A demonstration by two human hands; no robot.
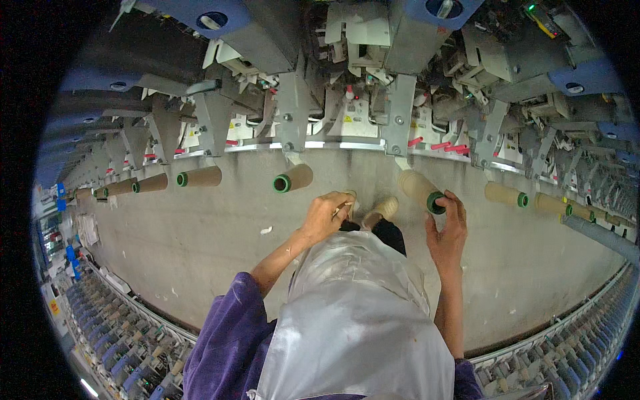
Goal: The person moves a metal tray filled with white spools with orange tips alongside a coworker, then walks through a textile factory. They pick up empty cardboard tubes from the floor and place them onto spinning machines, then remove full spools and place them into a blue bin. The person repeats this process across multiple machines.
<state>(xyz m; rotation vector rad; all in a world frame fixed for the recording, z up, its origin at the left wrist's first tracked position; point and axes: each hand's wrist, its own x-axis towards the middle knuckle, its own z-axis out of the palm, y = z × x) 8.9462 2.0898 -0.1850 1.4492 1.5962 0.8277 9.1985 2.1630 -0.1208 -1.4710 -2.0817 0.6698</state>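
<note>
– Where's the tan, tapered tube with the green rim (pixel 418 187)?
– Below the grey metal bracket (pixel 399 113); right hand (pixel 449 230) stretched forward, fingers gripping its rim
– Left hand (pixel 327 216)?
– Angled inward, fingers curled closed, contents unclear

Cone rim (pixel 431 201) pt. hid by R hand (pixel 449 235), apron (pixel 353 340) btm cut off

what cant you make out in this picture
Head view: what the left hand pinches, if anything; too small, partly hidden by the hand itself.
Head view: whether the right hand reaches inside the green-rimmed cone; the hand covers part of its rim.
Head view: tops of the blue housings; cut off by the upper edge.
</note>
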